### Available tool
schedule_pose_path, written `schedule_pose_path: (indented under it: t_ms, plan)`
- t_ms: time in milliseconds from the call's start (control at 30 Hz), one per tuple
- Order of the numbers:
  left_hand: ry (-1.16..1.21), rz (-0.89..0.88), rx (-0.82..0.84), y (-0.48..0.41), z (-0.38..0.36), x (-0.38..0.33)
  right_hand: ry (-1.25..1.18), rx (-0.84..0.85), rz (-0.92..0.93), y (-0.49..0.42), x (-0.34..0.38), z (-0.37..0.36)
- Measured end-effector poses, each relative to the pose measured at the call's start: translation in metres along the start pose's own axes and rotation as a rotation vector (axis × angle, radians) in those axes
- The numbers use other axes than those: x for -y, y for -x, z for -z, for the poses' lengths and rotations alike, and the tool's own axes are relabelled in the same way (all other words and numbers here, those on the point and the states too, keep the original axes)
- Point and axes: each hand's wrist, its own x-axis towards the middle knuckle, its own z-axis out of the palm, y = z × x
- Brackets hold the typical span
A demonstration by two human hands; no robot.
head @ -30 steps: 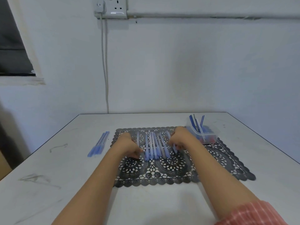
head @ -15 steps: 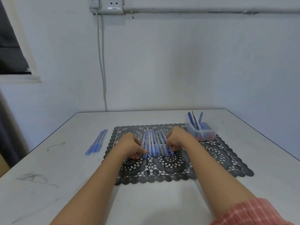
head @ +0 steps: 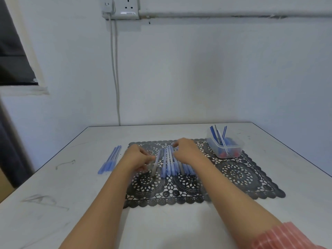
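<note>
- Pink striped sleeve (head: 287, 236) is showing nearest, on the right arm; both bare forearms are reaching forward over the white table (head: 53, 203).
- Black lace mat (head: 242, 178) is lying under both sets of fingers, with its near edge well short of them.
- Row of pens (head: 170, 166) is lying side by side on the mat between the 2 hands, near ends poking out from under the right fingers.
- Left hand (head: 137, 157) is curling its fingers narrow and seems to be pinching 1 lone pen (head: 156, 163) around mid-barrel, just left of the row. Blurred, so that grip is a judgement.
- Right hand (head: 188, 151) is bending its fingers down over the row's far half, touching it; cannot tell if it is gripping or only pressing.
- Handling, judged: the pens are looking light, stiff, smooth and round, so they are likely rolling easily. Pinching mid-barrel with thumb and forefinger is looking safest, and the lace is probably adding friction.
- Small bunch of loose pens (head: 110, 159) is lying on bare table, well left of the left fingers.
- Clear tub (head: 212, 143) is sitting beyond and right of the right fingers, with thin refills (head: 218, 135) leaning in it.
</note>
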Motion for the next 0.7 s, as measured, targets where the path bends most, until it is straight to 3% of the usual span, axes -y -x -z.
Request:
schedule_pose_path:
  t_ms: [133,267,467,700]
  plan:
    - [-0.075,0.023,-0.334,-0.019,0.037,0.023,-0.150,0.085,0.164,0.005,0.040,-0.013]
    - [-0.229,0.211,-0.533,-0.032,0.068,0.055,-0.205,0.126,0.245,0.000,0.074,-0.037]
    - [-0.305,0.359,-0.468,-0.045,0.084,0.078,-0.276,0.167,0.253,-0.017,0.113,-0.076]
    - [-0.419,0.369,-0.379,-0.042,0.088,0.078,-0.141,0.151,0.190,-0.036,0.139,-0.107]
